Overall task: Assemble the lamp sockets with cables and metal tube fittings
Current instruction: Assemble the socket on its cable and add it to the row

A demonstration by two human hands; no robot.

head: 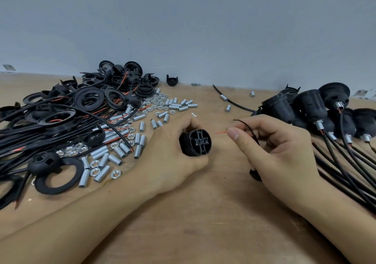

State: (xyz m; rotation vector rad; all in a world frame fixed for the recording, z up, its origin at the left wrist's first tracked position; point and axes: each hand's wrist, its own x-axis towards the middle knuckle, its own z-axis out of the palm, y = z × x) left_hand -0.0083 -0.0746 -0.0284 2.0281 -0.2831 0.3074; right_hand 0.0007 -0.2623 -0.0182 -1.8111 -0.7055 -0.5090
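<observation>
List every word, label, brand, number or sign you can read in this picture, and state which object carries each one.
None can be read.
The socket body in the left hand shows only moulded ridges on its end face, no lettering.
The finished sockets, the metal tubes and the nuts show no legible marks; any stamping is too small to tell.
The wall carries no sign.
</observation>
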